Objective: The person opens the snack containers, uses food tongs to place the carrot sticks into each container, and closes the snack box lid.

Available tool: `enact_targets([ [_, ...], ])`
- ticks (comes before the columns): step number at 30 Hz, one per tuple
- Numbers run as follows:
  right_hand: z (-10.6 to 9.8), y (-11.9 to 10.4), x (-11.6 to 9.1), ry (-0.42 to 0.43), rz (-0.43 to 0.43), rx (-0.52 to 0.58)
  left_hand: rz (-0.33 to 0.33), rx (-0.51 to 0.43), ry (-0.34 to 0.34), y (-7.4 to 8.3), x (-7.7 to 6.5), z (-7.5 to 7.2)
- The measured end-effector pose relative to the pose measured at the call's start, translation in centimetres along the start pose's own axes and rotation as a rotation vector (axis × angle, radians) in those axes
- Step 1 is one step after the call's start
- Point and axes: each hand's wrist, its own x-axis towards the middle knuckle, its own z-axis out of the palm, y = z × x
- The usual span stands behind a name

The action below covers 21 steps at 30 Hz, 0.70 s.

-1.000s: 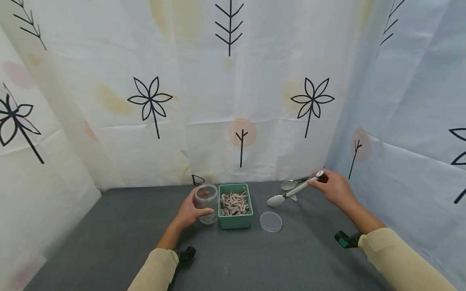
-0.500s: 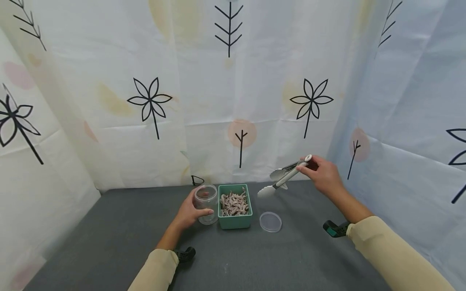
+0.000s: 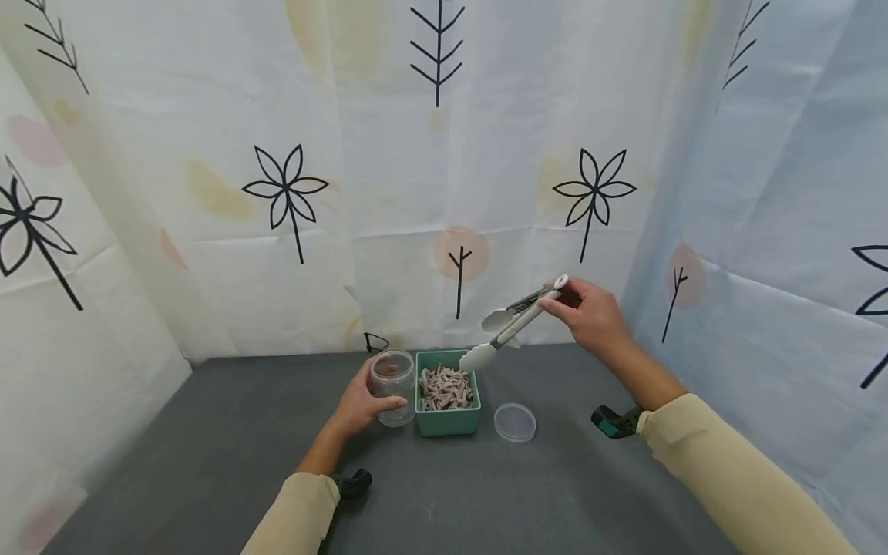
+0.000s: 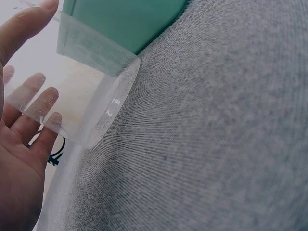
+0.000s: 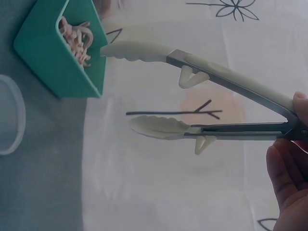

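On the dark table my left hand [image 3: 361, 402] holds a clear jar [image 3: 395, 401], thumb on the near side and fingers behind it. The jar [image 4: 91, 91] stands upright, lidless, right beside a green bin [image 3: 447, 422]. Inside the bin lie many pale, brownish twisted strips [image 3: 446, 388]. My right hand [image 3: 597, 316] grips white-and-steel tongs [image 3: 520, 322] near their hinge end. In the right wrist view the tongs [image 5: 226, 79] are spread with nothing between their tips. One tip appears over the bin's right back corner in the head view; the other is farther back.
A round translucent lid [image 3: 516, 422] lies flat on the table [image 3: 444, 501], right of the bin. Patterned white cloth [image 3: 388, 254] hangs behind the table's back edge and along both sides.
My right hand has moved left and upward with the tongs, bringing them from the table's right side to the bin. The left hand, jar, bin and lid stay in place.
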Motion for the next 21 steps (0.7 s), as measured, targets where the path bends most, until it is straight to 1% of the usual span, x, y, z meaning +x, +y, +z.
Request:
enact_targets([
  [3,0.7,-0.4,0.3,-0.017,-0.021,0.049,0.003,0.002,0.000,-0.1,0.1,-0.1],
  [5,1.3,-0.6,0.5,-0.031,-0.036,0.071,-0.001,-0.001,-0.008,0.1,0.1,-0.2],
  [6,1.5,-0.7,0.5,-0.040,-0.040,0.082,-0.002,-0.006,-0.014,0.4,0.0,-0.2],
  [10,2.5,-0.9,0.5,-0.087,-0.057,0.114,0.009,-0.014,-0.036,2.2,-0.5,-0.4],
  [13,3.3,-1.0,0.4,-0.127,-0.067,0.118,0.017,-0.021,-0.038,3.0,-0.7,-0.5],
  [17,4.6,-0.8,0.1,-0.166,-0.063,0.122,0.014,-0.016,-0.025,1.4,-0.3,-0.3],
  [21,6.0,-0.3,-0.1,-0.202,-0.052,0.162,0.019,0.001,-0.018,-0.1,0.1,-0.2],
])
